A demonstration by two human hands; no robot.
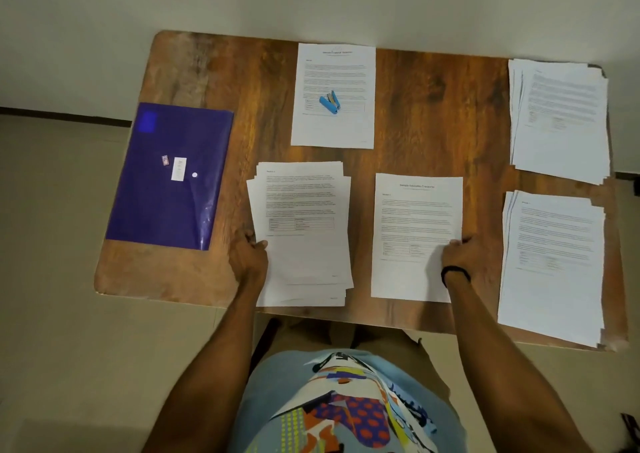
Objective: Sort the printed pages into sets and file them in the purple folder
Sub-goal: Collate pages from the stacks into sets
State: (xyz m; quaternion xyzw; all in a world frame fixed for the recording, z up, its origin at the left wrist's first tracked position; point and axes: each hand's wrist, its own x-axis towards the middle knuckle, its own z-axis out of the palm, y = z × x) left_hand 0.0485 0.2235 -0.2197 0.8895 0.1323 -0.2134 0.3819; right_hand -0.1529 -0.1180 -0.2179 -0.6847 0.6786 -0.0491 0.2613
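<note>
Looks roughly mid-sort, with nothing filed yet. Got the purple folder (169,175) lying flat and closed at the left end of the wooden surface (433,106), well apart from the piles on the right. Counting five lots of printed pages: a thin set (332,68) at the far middle with a blue stapler (329,102) sitting on it, a far stack (561,120) and a near stack (554,262) down the right side, plus a messy fanned stack (304,210) and a titled sheet (415,217) side by side at the near edge. Seeing the left grip (249,258) clamped on the left edge of the fanned stack, thumb on top. Seeing the right grip (459,255) pinching the right edge of the titled sheet, black band (453,272) on that wrist. Can't tell if the titled sheet is one page or a few. Guessing plenty left: squaring up the fanned stack, matching pages into sets, probably stapling, then sliding everything into the folder
</note>
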